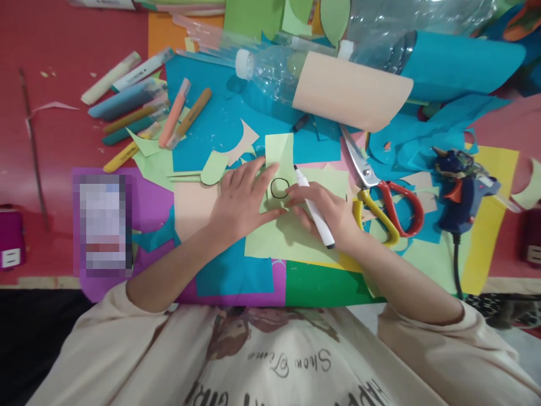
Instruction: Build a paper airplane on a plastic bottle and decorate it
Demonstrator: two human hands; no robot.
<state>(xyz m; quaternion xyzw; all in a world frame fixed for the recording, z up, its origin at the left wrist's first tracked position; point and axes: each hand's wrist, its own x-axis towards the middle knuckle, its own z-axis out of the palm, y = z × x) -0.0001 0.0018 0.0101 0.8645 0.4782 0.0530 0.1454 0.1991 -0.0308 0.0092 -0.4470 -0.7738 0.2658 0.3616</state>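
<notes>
My left hand point(245, 194) lies on pale green paper point(270, 242) with its fingers spread, touching the sheet beside a small black-outlined circle point(279, 188). To the right of that circle, my right hand point(323, 211) is closed around a white marker point(315, 214). The marker's dark tip points up and left, away from my body, and its black end points back toward me. Just left of my left fingertips is a green paper leaf shape point(213, 168) with a dark outline. Scissors point(367, 180) with red and yellow handles rest right of my right hand.
Several markers and glitter tubes point(127, 98) lie at the upper left. A plastic bottle point(270, 70) wrapped in peach paper point(353, 87) lies at the back. On the right sits a blue glue gun point(460, 203) with its cord. A phone point(103, 223) rests on purple paper point(154, 194).
</notes>
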